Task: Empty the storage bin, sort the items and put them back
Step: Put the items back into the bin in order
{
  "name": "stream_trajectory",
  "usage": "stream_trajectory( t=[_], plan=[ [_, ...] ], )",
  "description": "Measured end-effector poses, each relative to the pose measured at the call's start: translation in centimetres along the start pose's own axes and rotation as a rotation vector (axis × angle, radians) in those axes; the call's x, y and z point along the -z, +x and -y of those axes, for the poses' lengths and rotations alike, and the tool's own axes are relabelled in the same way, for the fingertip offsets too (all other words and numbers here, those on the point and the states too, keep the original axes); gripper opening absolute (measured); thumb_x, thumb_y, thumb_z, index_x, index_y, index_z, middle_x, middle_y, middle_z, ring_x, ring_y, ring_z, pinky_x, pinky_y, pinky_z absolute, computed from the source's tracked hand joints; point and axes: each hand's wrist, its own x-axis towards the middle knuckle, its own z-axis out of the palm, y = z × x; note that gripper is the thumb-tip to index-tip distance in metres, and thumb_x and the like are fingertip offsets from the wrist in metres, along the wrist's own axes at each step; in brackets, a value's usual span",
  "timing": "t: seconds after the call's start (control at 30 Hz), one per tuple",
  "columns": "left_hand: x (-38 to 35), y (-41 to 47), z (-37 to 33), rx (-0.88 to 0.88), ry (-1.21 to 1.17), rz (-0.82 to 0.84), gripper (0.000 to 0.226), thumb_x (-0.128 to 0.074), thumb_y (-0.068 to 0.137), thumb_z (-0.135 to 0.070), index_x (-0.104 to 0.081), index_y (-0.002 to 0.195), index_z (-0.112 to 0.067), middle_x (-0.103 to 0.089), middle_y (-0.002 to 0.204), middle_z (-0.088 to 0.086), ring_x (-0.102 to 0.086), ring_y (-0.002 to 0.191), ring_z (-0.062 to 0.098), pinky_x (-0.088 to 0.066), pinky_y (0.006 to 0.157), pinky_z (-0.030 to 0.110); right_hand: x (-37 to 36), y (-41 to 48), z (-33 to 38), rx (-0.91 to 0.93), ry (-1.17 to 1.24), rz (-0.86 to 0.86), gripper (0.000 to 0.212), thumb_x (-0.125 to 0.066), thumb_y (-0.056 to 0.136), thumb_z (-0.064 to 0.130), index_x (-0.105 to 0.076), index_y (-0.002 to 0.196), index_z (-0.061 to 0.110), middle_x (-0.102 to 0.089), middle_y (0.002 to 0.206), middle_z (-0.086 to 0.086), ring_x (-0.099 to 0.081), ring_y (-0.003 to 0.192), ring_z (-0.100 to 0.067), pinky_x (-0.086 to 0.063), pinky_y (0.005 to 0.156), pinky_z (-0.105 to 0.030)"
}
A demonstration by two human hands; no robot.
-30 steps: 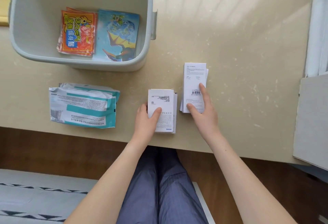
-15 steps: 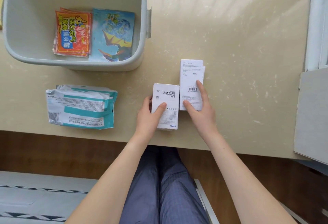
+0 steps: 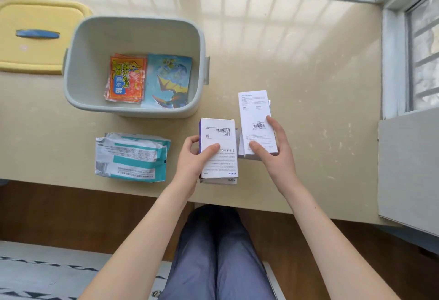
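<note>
The pale grey plastic storage bin [image 3: 95, 45], rounded at its corners, stands on the far left part of the glossy beige worktop [image 3: 320, 81]. On its floor lie a stack of crinkled orange sachets [image 3: 126, 78] and, touching them on the right, a flat blue origami-paper pack [image 3: 168, 81]. Left of the bin rests a yellow lid [image 3: 35, 57] with a blue handle [image 3: 37, 34]. Near the front edge, soft teal-and-white plastic pouches [image 3: 130, 157] lie stacked.

The left hand [image 3: 192, 159] grips a short white carton [image 3: 219, 138], thumb flat on its printed top and fingers curled round its left side; a second carton's edge shows beneath. Just beside it on the right, the right hand [image 3: 276, 150] holds a taller, narrower white carton [image 3: 255, 112], thumb on top and forefinger along the right edge. A matt grey board [image 3: 408, 164] sits at the right.
</note>
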Motion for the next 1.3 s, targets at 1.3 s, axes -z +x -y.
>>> stream_trajectory(
  t=[1.3],
  plan=[
    [37.0,-3.2,-20.6,-0.159,-0.189,0.019,0.050,-0.069,0.087,-0.020,-0.045,0.129,-0.008,-0.075,0.085,-0.003,-0.073,0.075,0.015,-0.056,0.059,0.030,-27.2,-9.8,17.0,0.195,0.077,-0.202,0.059,-0.065,0.092,0.009,-0.042,0.140,0.033,-0.049,0.131,0.019,-0.057,0.104,0.013,-0.052,0.074,-0.013]
  ],
)
